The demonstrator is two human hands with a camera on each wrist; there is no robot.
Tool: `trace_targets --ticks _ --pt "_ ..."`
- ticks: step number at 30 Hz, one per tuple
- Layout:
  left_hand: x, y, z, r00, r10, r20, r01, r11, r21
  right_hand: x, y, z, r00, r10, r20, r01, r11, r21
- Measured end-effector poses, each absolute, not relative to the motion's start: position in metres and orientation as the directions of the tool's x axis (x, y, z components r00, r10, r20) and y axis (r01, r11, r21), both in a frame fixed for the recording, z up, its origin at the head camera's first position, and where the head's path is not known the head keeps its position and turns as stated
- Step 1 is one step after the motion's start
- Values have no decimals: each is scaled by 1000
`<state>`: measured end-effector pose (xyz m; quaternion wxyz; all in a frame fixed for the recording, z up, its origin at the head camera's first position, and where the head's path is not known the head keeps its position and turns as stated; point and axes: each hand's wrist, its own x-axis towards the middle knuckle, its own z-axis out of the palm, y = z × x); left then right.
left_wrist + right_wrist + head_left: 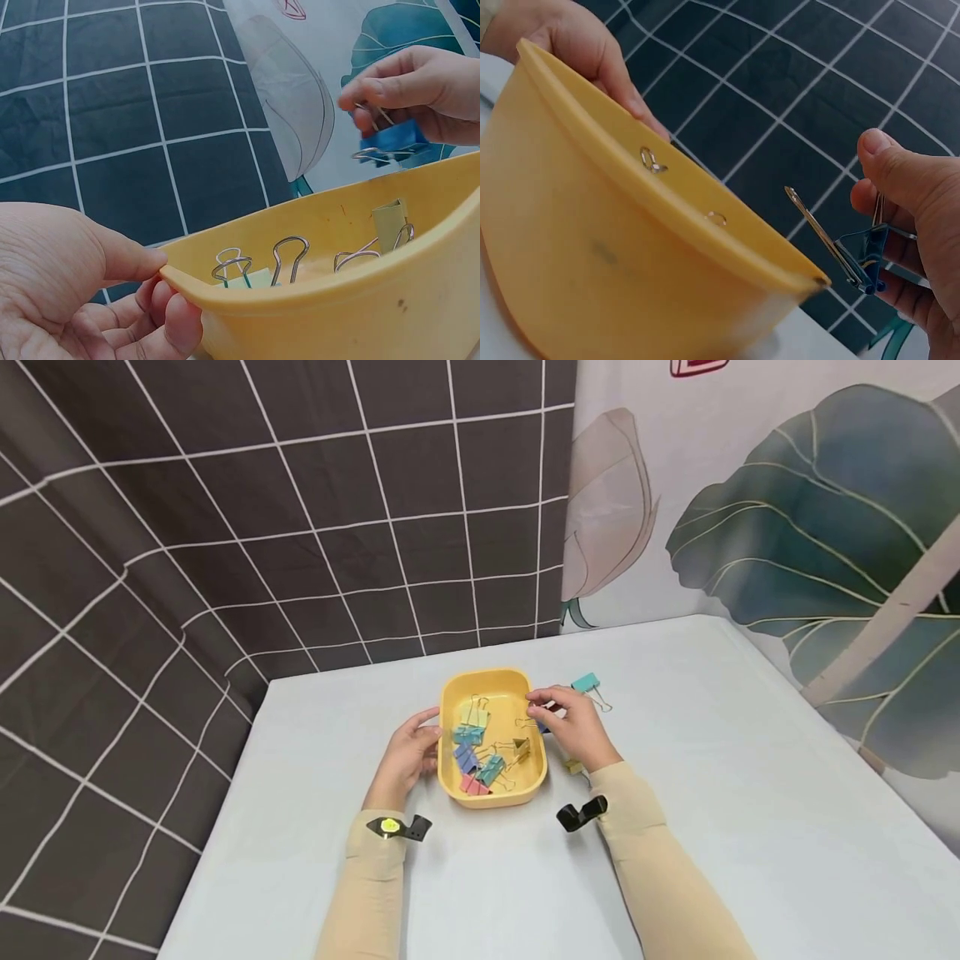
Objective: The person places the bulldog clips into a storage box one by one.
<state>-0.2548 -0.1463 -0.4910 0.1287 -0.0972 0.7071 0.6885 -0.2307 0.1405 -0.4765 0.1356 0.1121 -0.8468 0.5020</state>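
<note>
A yellow plastic basket (491,803) stands on the table with several binder clips inside. My left hand (408,756) holds its left rim, thumb at the edge and fingers curled against the outer wall in the left wrist view. Above the basket's right side, my right hand (573,727) pinches a blue binder clip (394,141) by a wire handle. Inside lie a pale yellow clip (474,717), a teal clip (468,734), a purple-blue clip (466,758), a second teal clip (491,770), a pink clip (474,786) and an olive-yellow clip (521,747).
Outside the basket, a turquoise binder clip (586,682) lies beyond my right hand. A yellow clip (573,767) is partly hidden below my right wrist. The white table (495,893) meets a dark gridded curtain (337,510) and a leaf-patterned cloth (825,510) at the back.
</note>
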Motion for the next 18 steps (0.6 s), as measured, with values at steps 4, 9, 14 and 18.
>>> trace_targets --ticks 4,9,14,18 --pt "-255 -148 -491 -947 33 -320 -319 32 947 -234 127 -471 -937 -82 340 -337 471 -815" --pt "-256 -149 -492 -949 32 -315 -314 28 949 -238 114 -470 -948 -94 306 -314 451 -835" --pt "-256 -148 -493 -950 39 -308 -308 27 951 -243 106 -474 -953 -91 290 -298 465 -834" --pt "-257 -148 -493 -950 39 -310 -310 25 951 -247 104 -477 -948 -93 304 -309 490 -815"
